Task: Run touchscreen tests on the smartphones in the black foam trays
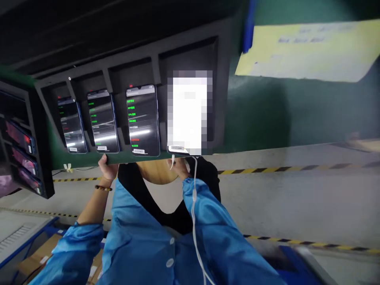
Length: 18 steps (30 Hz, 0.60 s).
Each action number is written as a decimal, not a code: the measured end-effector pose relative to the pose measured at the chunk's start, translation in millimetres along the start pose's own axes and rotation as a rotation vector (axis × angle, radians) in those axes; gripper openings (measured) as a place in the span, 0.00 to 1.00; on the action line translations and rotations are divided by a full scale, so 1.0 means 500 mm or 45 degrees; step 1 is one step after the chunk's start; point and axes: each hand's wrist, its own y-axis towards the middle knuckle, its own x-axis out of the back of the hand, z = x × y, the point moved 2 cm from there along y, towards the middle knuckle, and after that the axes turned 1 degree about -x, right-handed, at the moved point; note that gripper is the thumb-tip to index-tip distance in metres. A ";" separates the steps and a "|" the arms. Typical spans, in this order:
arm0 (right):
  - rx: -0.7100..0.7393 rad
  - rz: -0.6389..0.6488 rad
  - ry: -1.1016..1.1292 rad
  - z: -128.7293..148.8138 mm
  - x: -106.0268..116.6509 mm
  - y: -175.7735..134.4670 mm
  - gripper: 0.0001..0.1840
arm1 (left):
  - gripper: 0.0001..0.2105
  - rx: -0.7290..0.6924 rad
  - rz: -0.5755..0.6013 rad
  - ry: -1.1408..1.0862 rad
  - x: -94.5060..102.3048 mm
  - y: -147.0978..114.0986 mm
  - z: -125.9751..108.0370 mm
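My left hand (pixel 107 169) grips the front edge of the green table (pixel 252 118), thumb on top and the other fingers hidden below. Below the lit phone (pixel 187 114), at the table edge, my right hand (pixel 180 167) is closed around a white cable end (pixel 172 161); its fingers are partly hidden. The cable end meets the phone's bottom edge, but I cannot tell whether it is plugged in. A white cord (pixel 194 206) runs from near that phone down over my blue sleeve. Most of the phone's screen is blurred out.
Three dark-screened phones with coloured text, one of them a near phone (pixel 143 120), lie in the black tray (pixel 222 95). Another black tray (pixel 44 174) with several phones stands at left. A yellow paper (pixel 305 51) and blue pen (pixel 248 31) lie at right. A wooden stool (pixel 157 172) shows below.
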 end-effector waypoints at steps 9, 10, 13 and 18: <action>-0.048 -0.305 0.322 -0.115 -0.196 -0.187 0.36 | 0.29 -0.141 0.208 -0.049 0.008 0.055 0.028; -0.035 -0.334 0.346 -0.122 -0.225 -0.207 0.37 | 0.30 -0.149 0.240 -0.063 0.007 0.060 0.034; 0.010 -0.365 0.397 -0.132 -0.310 -0.255 0.37 | 0.29 -0.152 0.325 -0.101 -0.002 0.065 0.044; 0.113 -0.305 0.437 -0.117 -0.408 -0.279 0.38 | 0.30 -0.136 0.409 -0.170 -0.022 0.058 0.038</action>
